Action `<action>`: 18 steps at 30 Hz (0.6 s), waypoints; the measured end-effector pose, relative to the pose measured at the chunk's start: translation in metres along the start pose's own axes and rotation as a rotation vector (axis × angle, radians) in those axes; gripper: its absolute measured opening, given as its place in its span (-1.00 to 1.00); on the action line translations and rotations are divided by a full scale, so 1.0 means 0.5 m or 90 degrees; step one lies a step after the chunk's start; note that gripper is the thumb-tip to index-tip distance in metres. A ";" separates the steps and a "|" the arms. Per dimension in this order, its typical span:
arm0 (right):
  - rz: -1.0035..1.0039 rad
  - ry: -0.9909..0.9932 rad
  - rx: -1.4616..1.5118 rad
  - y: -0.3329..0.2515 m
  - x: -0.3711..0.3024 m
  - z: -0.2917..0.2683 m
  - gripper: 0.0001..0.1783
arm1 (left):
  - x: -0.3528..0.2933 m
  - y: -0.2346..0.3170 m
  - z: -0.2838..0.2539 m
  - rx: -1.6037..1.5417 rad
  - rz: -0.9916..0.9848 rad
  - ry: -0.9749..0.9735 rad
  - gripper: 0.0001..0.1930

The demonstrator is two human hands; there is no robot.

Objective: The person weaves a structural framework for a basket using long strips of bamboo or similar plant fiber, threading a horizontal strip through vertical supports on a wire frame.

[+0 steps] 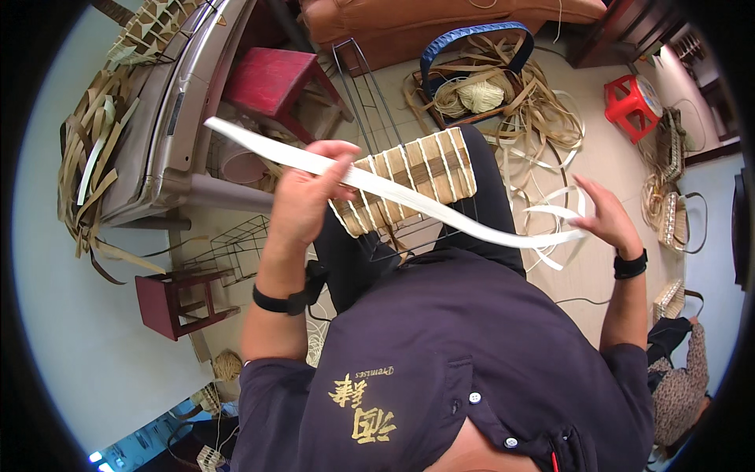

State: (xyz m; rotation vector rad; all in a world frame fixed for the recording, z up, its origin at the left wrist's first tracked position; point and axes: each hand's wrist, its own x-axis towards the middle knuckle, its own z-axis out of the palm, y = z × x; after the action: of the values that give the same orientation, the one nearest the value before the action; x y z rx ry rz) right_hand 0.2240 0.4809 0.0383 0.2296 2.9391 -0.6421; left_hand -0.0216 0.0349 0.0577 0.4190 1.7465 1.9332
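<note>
The white strip (440,211) ran slantwise across in front of you, your left grip (308,195) pinching it left of its middle, while your right grip (612,219) was at its right-hand end; whether it grasped the strip there could not be told. Just beyond, a tan woven panel (417,175) lay over your thighs (489,169), partly crossed by the strip. Farther off, a blue-handled basket (429,69) with a cream ball of cord (481,96) stood on the floor (550,295), near tangled tan strips (539,102) and a brown sofa (370,27).

There are three stools (271,80) and one held strip (401,193).
</note>
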 end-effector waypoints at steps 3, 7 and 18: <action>-0.109 -0.017 0.445 -0.236 0.108 0.000 -0.47 | -0.011 -0.015 0.077 -0.007 -0.067 -0.095 -0.80; -0.270 -0.198 0.397 -0.404 0.193 0.069 -0.68 | -0.010 -0.005 0.116 -0.017 -0.108 -0.149 -0.82; -0.286 -0.306 0.433 -0.395 0.178 0.151 -0.76 | -0.053 -0.060 0.026 0.002 -0.140 -0.089 -0.80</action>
State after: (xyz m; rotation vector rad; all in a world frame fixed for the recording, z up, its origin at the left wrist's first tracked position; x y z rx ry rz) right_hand 0.1090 0.2824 0.0364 -0.4765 2.2190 -1.4980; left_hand 0.0121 0.0325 0.0324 0.3388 1.6339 1.7057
